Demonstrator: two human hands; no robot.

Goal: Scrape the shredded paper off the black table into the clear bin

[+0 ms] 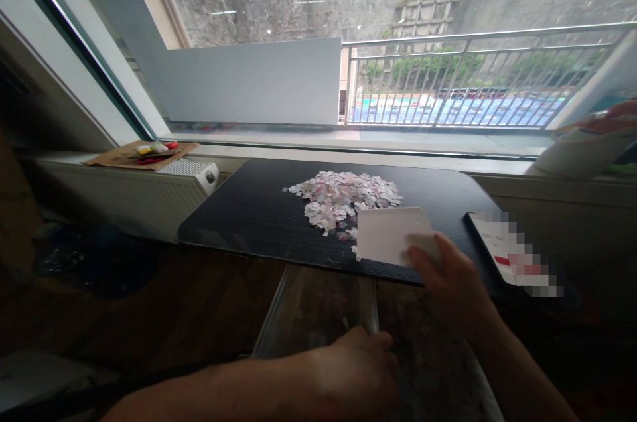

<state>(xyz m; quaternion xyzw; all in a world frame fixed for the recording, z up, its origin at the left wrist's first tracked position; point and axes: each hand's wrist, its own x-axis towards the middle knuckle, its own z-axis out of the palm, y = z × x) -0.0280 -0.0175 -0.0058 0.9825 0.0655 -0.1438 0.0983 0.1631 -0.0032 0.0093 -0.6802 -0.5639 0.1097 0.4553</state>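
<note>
My right hand (pixel 448 269) pinches a thin white card (pixel 391 236) between thumb and fingers. The card leans over the front of a black tabletop (pixel 239 216), its left edge touching a few loose scraps. Just beyond it spreads a pile of small pale pink and white paper pieces (pixel 343 193). Below the table's front edge, my left hand (pixel 365 365) is closed at the side of a clear plastic container (pixel 326 306), whose top reaches under that edge. Its fingertips are partly hidden, and the dim light blurs the container's shape.
A phone (pixel 507 249) lies at the table's right end. On the radiator (pixel 149 190) at left, a brown sheet (pixel 122 160) bears small colourful items (pixel 156 148). A dark plastic bag (pixel 99 259) sits on the floor. Behind the table runs a window sill (pixel 348 150).
</note>
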